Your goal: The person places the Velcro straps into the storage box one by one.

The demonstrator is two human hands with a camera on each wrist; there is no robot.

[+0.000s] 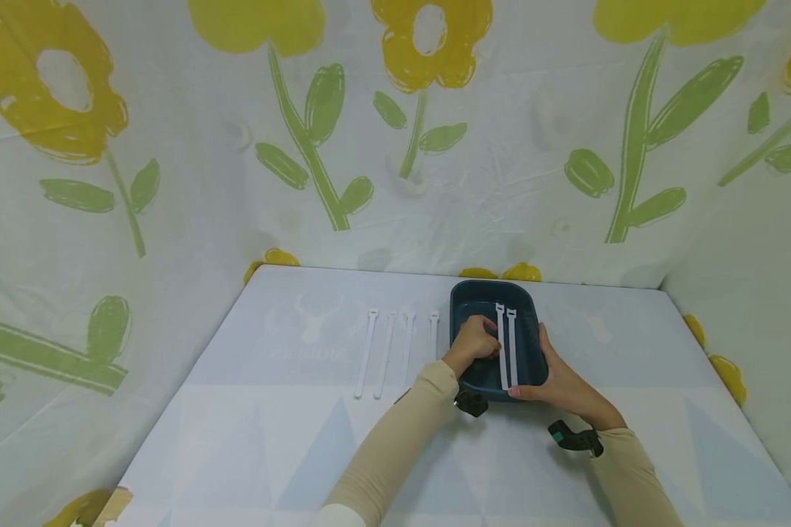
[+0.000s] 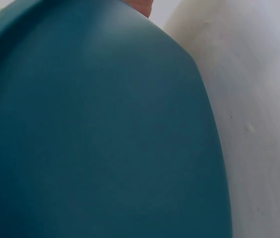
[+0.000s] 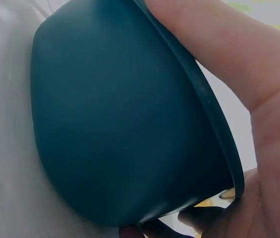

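A dark teal rectangular tray [image 1: 458, 300] stands at the far middle of the table, with two white cable ties [image 1: 512, 344] lying lengthwise side by side in it. Over the tray's left rim reaches my left hand [image 1: 477, 338], its curled fingertips at the left cable tie [image 1: 502, 369]. My right hand [image 1: 563, 382] grips the tray from the right, thumb on the near rim and fingers along the outer side. In the right wrist view, that thumb [image 3: 199, 34] lies over the rim. The left wrist view is mostly the tray's outer wall [image 2: 110, 124]; a finger [image 2: 140, 6] barely shows.
Several more white cable ties [image 1: 365, 359] lie in a row on the table [image 1: 237, 454], left of the tray. Behind the table hangs a flower-printed curtain [image 1: 501, 183], which also runs along both sides.
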